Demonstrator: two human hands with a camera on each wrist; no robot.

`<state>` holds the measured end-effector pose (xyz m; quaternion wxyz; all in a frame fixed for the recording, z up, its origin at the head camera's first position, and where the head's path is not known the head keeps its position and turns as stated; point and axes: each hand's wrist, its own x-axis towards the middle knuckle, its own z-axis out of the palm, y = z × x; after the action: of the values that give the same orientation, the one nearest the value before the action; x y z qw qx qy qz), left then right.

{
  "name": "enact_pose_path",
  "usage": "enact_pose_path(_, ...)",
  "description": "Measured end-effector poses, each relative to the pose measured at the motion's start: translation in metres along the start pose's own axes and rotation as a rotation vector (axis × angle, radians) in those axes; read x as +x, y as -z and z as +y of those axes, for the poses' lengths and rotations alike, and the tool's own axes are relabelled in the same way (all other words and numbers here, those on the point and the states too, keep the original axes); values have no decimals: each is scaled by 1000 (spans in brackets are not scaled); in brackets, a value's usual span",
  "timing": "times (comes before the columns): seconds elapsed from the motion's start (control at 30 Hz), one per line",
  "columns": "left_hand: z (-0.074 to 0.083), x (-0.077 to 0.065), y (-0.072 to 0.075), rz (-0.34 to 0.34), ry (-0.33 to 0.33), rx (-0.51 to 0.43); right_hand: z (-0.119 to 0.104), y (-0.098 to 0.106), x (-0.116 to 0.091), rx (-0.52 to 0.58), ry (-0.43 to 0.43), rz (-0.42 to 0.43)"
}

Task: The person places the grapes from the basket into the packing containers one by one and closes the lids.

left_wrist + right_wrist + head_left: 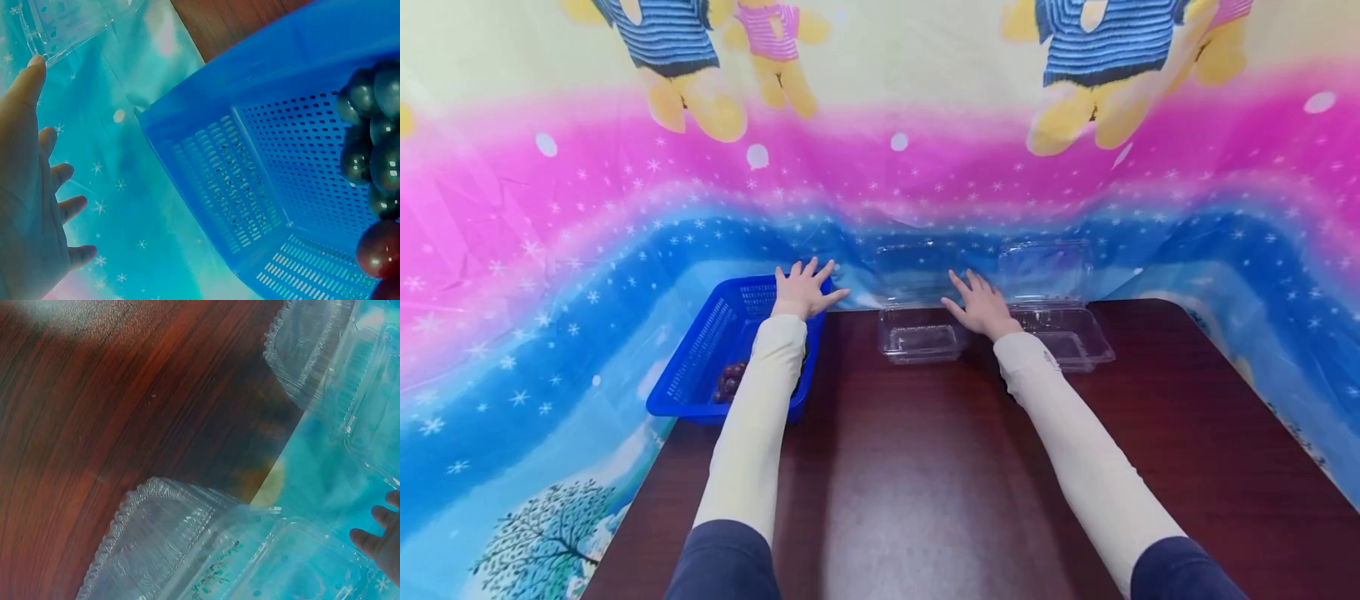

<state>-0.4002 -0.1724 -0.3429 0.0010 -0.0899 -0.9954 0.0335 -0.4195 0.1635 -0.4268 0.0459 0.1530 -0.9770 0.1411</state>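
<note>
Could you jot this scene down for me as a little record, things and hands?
Basket: blue, perforated plastic
Grapes: dark, inside the basket
Left container: clear plastic, lid open
Right container: clear plastic, lid open
Left hand: near the basket, fingers spread, holding nothing
Right hand: near the containers, fingers spread, holding nothing
Table: dark reddish brown
Backdrop: colourful cloth with snowflakes

Left to right on the table point(910, 467): basket point(685, 410) holding grapes point(728, 383), container point(922, 343), second container point(1078, 348)

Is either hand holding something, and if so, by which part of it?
Nothing is held. The left hand is spread near the blue basket; the right hand, also spread, is near the clear containers.
</note>
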Motion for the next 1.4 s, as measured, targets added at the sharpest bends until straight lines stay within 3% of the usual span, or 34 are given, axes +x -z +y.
enact_pose_path(0.33, -18, -12, -3, -18, 32, -24, -11, -14, 1, 7, 14, -7)
enact_pose_path(0.53, -20, -14, -3, -47, 15, -47, -7, -22, -6, 4, -28, -27)
enact_pose_path(1.4, -50, -26, -2, -104, 54, -183, 2, -38, -1, 25, -20, -106)
